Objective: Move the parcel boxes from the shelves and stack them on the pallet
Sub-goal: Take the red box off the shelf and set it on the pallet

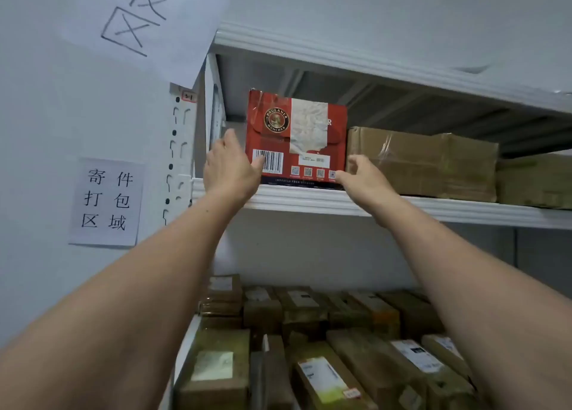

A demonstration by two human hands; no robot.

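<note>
A red parcel box (297,125) with a round logo, a barcode and a torn white label stands at the left end of the white middle shelf (309,200). My left hand (229,168) grips its lower left edge: the thumb lies across the front by the barcode and the fingers run up the left side. At the lower right corner my right hand (365,177) holds the box, fingers curled against the front bottom edge, in the gap beside a brown box. The pallet is out of view.
A taped brown carton (424,162) sits right against the red box, and another carton (535,180) lies further right. The upper shelf (340,60) hangs close above. Several labelled parcels (309,332) fill the shelf below. A slotted post (181,149) and a wall with paper signs (106,200) are on the left.
</note>
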